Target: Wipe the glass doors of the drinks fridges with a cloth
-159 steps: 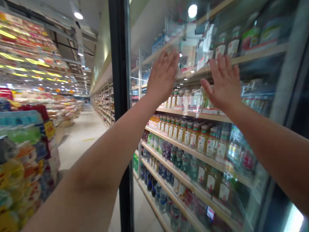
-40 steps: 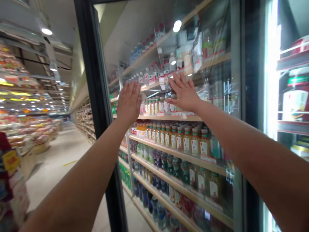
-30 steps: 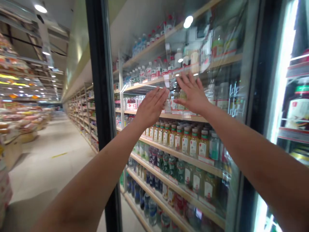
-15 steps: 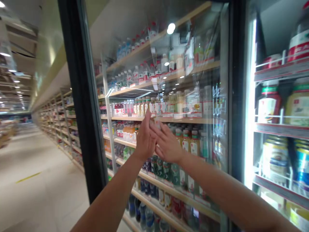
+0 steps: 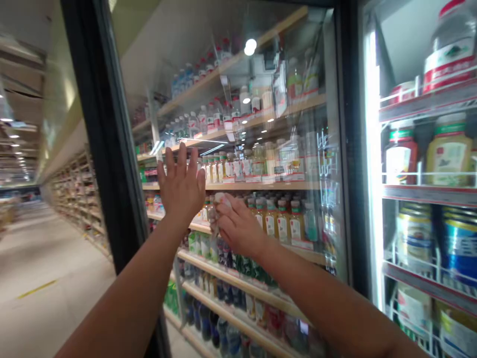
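Observation:
My left hand (image 5: 181, 186) is raised with fingers spread, palm flat toward the glass door (image 5: 290, 59) of a drinks cooler. Just right of it and lower, my right hand (image 5: 238, 226) is curled against the glass, fingers closed around a small pale scrap (image 5: 219, 199) that I cannot identify. The two hands nearly touch. Through the glass I see wooden shelves (image 5: 261, 185) lined with rows of bottled drinks (image 5: 283, 223).
The door's black frame (image 5: 100, 149) stands at the left, with the shop aisle floor (image 5: 40, 278) beyond it. At the right, the lit cooler interior (image 5: 428, 189) shows wire shelves with large bottles and jars.
Both hands dropped from high on the glass. They came together half a second ago; since then the left has lifted and spread while the right has curled closed. My view has swung right.

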Motion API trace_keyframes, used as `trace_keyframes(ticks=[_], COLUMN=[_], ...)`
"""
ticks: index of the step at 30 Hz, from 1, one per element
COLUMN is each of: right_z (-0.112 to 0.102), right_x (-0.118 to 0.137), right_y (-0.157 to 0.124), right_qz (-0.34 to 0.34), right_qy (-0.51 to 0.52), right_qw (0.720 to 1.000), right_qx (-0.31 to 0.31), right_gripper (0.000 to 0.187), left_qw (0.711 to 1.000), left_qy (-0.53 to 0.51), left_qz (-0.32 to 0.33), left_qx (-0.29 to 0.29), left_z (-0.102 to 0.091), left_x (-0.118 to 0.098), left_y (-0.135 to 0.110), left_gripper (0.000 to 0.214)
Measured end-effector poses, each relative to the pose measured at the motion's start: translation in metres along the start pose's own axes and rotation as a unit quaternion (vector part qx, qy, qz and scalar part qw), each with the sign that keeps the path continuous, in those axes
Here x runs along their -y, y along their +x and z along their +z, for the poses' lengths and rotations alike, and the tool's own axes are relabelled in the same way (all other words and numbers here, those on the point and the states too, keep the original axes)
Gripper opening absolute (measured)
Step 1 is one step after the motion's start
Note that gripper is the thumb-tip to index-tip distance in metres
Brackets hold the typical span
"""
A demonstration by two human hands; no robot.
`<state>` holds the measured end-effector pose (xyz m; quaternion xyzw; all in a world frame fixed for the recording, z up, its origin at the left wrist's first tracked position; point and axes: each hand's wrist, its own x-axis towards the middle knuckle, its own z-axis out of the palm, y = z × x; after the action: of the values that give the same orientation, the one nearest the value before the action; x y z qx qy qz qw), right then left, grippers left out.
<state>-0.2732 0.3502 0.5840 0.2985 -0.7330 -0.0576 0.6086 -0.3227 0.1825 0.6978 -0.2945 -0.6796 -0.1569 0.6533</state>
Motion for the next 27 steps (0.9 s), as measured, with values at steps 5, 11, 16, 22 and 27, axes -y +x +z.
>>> trace_keyframes(ticks=[5, 11, 16, 22, 27], right_z=[-0.026, -0.105, -0.121, -0.145, -0.140], right_x=[-0.019, -0.130, -0.171, -0.222, -0.227], right_y=[-0.046, -0.008, 0.002, 0.009, 0.021], right_qz=[-0.110, 0.054, 0.133, 0.065, 0.160], right_qy=[-0.056, -0.129, -0.076, -0.083, -0.113], right_qw=[0.991, 0.990, 0.988, 0.994, 0.978], right_qx=[0.057, 0.005, 0.003, 0.017, -0.070], right_gripper=[0.047, 0.061, 0.058, 0.050, 0.055], left_qw=[0.999, 0.999, 0.999, 0.998, 0.999], left_qy=[-0.006, 0.023, 0.049, 0.065, 0.043], left_qz=[0.015, 0.008, 0.003, 0.008, 0.004], left_qx=[-0.030, 0.027, 0.008, 0.024, 0.009], left_z=[0.001, -0.013, -0.011, -0.005, -0.004], left_x=[0.002, 0.021, 0.030, 0.033, 0.036], left_y=[-0.007, 0.003, -0.002, -0.002, -0.001], left_gripper=[0.058, 0.053, 0.062, 0.063, 0.064])
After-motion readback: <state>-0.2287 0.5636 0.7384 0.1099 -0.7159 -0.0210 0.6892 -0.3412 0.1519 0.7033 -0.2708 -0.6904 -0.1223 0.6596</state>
